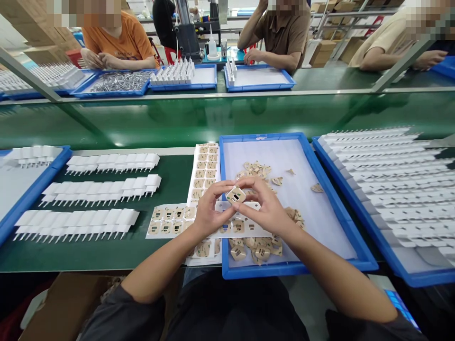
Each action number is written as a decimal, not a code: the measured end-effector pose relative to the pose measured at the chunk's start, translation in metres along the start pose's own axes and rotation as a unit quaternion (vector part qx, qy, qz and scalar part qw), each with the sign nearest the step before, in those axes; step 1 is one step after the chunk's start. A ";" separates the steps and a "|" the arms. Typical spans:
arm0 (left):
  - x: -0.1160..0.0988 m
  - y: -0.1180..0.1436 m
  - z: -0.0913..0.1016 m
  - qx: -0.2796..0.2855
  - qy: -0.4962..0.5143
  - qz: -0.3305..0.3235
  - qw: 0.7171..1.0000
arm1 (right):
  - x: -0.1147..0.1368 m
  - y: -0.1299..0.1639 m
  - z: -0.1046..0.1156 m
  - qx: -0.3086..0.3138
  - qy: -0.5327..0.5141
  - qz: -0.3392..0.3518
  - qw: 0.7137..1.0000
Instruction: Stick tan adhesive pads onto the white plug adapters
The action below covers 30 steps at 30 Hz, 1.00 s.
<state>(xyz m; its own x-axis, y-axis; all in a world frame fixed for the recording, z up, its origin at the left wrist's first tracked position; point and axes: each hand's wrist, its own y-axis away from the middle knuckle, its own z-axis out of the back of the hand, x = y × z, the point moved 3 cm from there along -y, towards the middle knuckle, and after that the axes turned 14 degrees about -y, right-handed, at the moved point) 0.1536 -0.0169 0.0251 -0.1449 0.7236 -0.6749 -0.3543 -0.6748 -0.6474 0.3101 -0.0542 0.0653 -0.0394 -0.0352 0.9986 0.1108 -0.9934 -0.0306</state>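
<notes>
My left hand (208,213) and my right hand (266,208) meet above the near left corner of a blue tray (284,270). Together they pinch a small white plug part (235,194) with a beige sticker on its face. Sheets of beige stickers (206,170) lie flat on the green table just left of the tray and under my hands. Loose peeled beige pieces (256,168) are scattered inside the tray, with a pile (252,248) at its near edge.
Three rows of white plug parts (106,189) lie on the table to the left, beside another blue tray (31,189). A tray of white plugs (391,189) sits on the right. A green conveyor (213,118) runs across; three people sit beyond it at blue trays (256,78).
</notes>
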 end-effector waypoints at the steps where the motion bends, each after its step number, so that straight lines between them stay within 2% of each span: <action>1: -0.001 -0.001 0.000 -0.003 -0.009 -0.007 1.000 | -0.001 0.000 -0.002 0.002 -0.035 -0.012 0.999; 4: -0.004 -0.003 0.000 -0.015 -0.051 -0.034 0.998 | -0.006 -0.002 -0.005 -0.007 -0.115 -0.028 0.993; 11: -0.013 -0.004 0.000 -0.030 -0.170 -0.141 0.975 | -0.013 -0.003 -0.009 -0.049 -0.144 -0.003 0.988; 17: -0.014 -0.005 0.001 -0.029 -0.179 -0.166 0.969 | -0.018 -0.003 -0.011 -0.065 -0.169 -0.010 0.983; 22: -0.013 -0.005 0.002 -0.027 -0.141 -0.122 0.982 | -0.017 -0.005 -0.006 -0.043 -0.172 -0.018 0.984; 26: -0.016 -0.006 0.003 -0.025 -0.141 -0.100 0.985 | -0.012 -0.005 -0.001 -0.016 -0.111 -0.026 0.993; 28: -0.018 -0.005 0.002 -0.021 -0.150 -0.105 0.983 | -0.008 -0.005 0.002 -0.032 -0.036 0.014 0.999; 30: -0.016 -0.004 0.002 -0.009 -0.152 -0.093 0.984 | -0.003 -0.003 0.005 -0.053 0.060 0.083 0.993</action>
<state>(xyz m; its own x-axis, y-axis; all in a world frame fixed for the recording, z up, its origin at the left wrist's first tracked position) 0.1558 -0.0256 0.0392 -0.3505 0.8427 -0.4087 -0.3843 -0.5274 -0.7578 0.3150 -0.0507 0.0622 -0.1481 -0.2051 0.9675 0.0215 -0.9787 -0.2041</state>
